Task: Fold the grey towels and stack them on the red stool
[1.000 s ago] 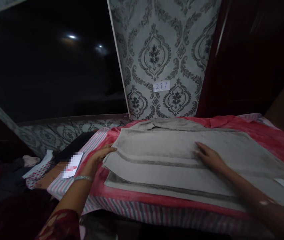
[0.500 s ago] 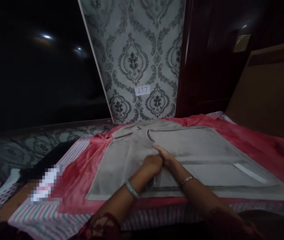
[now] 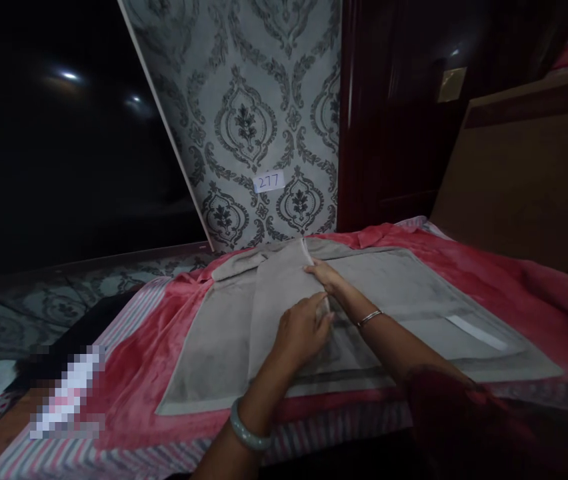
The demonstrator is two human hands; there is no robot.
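A grey plush cloth (image 3: 224, 353) with pale edging is spread out, with one flap of it folded over near the middle. Along that flap's pale edge, my right hand (image 3: 328, 277), with a silver bangle on its wrist, grips the cloth, fingers closed. Closer to me, my left hand (image 3: 301, 330), wearing a pale green bangle, holds the same edge between thumb and forefinger. Part of the cloth beneath both hands is hidden. A white strip (image 3: 477, 332) lies on the cloth's right part.
Under the cloth are a red plush blanket (image 3: 134, 373) and a striped sheet (image 3: 309, 433). A large dark screen (image 3: 74, 153) stands at the left. Behind is a patterned wall with a paper marked 277 (image 3: 269, 181). A cardboard box (image 3: 529, 173) leans at the right.
The flap's edge, curved before, is now pulled straighter and higher. My hands, close together earlier, have moved apart along it, the right one farther away from me. The view has turned slightly right.
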